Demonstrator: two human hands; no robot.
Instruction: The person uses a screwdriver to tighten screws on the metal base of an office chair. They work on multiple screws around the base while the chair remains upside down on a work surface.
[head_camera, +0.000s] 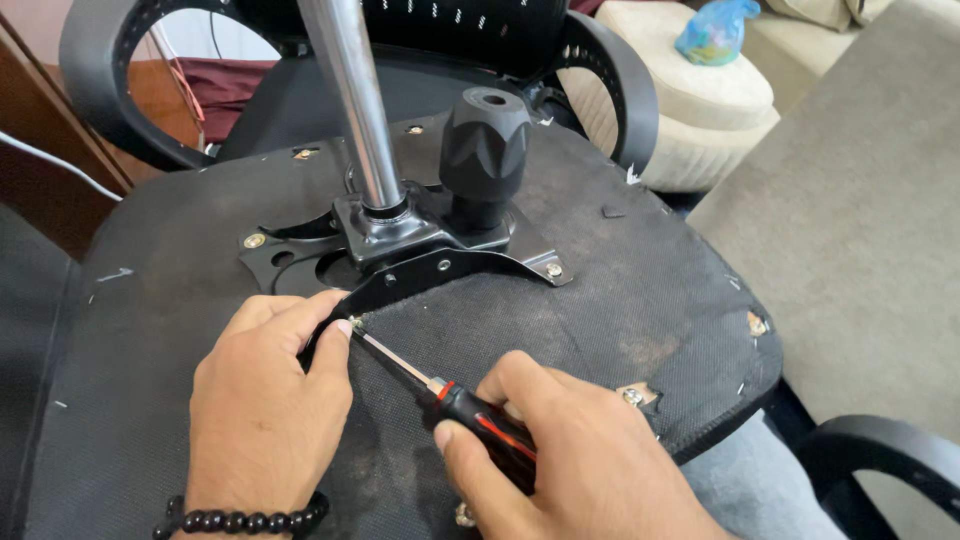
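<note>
Right hand (590, 465) wrapped around a red-black screwdriver (450, 395), tip on a screw (355, 322) at the front corner of the black mounting plate (420, 262). Left hand (265, 405) curled, fingertips steadying the plate edge, probably pinching it. Plate sits on the upturned chair seat (620, 290), under the chrome gas cylinder (355, 100) and black knob (485, 150).

Screw under screwdriver (455, 400) tip: hidden by left hand (265, 405) thumb; head type cannot be told. Screwdriver handle: rear part covered by right hand (585, 460) fingers. Right hand cut off at the bottom edge; left wrist cut at the bead bracelet (240, 520). Chrome column (355, 100): top out of view. Armrest (880, 455) at lower right: partly cut by the edge. Blue bag (715, 30): contents too small to tell, top cropped.
</note>
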